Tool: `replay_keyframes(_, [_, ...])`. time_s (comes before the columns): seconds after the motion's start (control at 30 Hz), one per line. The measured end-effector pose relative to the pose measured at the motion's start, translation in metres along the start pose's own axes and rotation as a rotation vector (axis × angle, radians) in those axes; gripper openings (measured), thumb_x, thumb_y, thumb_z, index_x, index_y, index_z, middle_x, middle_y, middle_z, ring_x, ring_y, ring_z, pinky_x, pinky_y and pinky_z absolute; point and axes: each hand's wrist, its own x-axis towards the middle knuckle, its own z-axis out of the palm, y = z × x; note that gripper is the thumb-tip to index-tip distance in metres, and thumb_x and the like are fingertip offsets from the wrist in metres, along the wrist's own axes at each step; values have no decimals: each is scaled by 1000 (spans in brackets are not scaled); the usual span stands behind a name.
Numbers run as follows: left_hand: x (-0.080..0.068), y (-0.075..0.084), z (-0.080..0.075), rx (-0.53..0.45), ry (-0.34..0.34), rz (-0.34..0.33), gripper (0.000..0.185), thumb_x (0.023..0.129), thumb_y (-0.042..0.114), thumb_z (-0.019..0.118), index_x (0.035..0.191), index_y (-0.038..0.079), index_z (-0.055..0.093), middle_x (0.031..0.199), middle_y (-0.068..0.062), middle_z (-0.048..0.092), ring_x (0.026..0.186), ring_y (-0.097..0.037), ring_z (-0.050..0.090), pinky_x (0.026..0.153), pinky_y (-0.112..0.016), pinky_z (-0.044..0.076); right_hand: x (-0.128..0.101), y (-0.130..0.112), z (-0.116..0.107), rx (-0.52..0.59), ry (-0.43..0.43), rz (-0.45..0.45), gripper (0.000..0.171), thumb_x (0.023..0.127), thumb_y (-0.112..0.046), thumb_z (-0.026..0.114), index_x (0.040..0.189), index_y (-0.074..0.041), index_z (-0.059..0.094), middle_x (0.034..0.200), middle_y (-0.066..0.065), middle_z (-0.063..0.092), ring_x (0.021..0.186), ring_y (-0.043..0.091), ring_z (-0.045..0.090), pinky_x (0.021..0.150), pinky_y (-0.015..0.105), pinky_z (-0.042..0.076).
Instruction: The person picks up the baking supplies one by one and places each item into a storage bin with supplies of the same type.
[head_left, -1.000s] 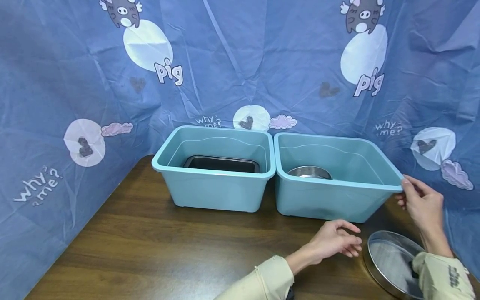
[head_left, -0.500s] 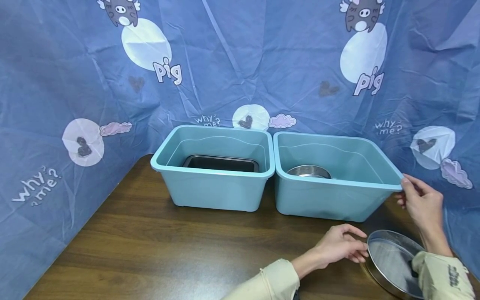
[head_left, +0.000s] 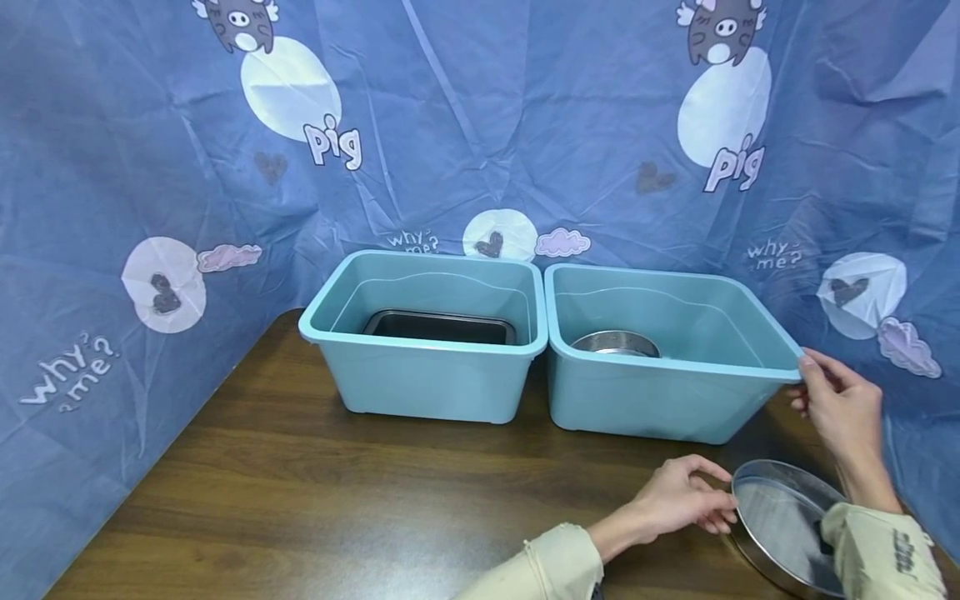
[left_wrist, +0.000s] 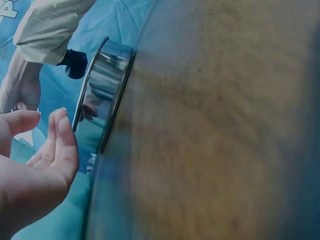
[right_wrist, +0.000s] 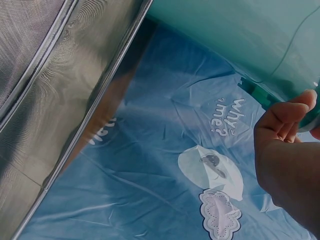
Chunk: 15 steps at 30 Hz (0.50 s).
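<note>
My right hand (head_left: pixel 843 408) pinches the right front corner of the rim of the right blue tub (head_left: pixel 637 400). In the right wrist view, the thumb and curled fingers of that hand (right_wrist: pixel 287 132) are at the tub's edge. A round metal sieve (head_left: pixel 783 517) with a fine mesh lies on the table under my right forearm. My left hand (head_left: pixel 678 500) is at the sieve's left side, thumb and fingers apart and loosely bent. In the left wrist view its fingertips are close to the sieve's shiny wall (left_wrist: pixel 107 75); I cannot tell if they touch.
A second blue tub (head_left: pixel 427 379) stands to the left, holding a dark rectangular pan (head_left: pixel 442 327). Inside the right tub is a round metal ring-shaped item (head_left: pixel 618 342). A printed blue cloth (head_left: pixel 450 125) hangs behind the wooden table (head_left: pixel 337 517).
My left hand has moved right to the edge of the sieve. My right hand has stayed on the tub's corner, and the tubs have not visibly moved.
</note>
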Motion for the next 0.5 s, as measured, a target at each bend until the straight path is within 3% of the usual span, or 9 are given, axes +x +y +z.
replay_keyframes(0.23, [3, -6, 3, 13, 14, -12, 32, 92, -8, 68, 120, 6, 61, 75, -18, 72, 61, -27, 70, 58, -28, 61, 1, 2, 0, -55, 16, -7, 23, 103, -15, 64, 96, -35, 73, 59, -8, 66, 44, 2, 59, 42, 13, 46])
replay_keyframes(0.5, [5, -12, 8, 24, 31, -16, 37, 92, -6, 70, 127, 4, 62, 72, -17, 72, 56, -21, 67, 55, -24, 59, 0, 1, 2, -48, 23, -6, 22, 103, -15, 64, 97, -34, 73, 58, -7, 66, 43, 2, 58, 41, 13, 46])
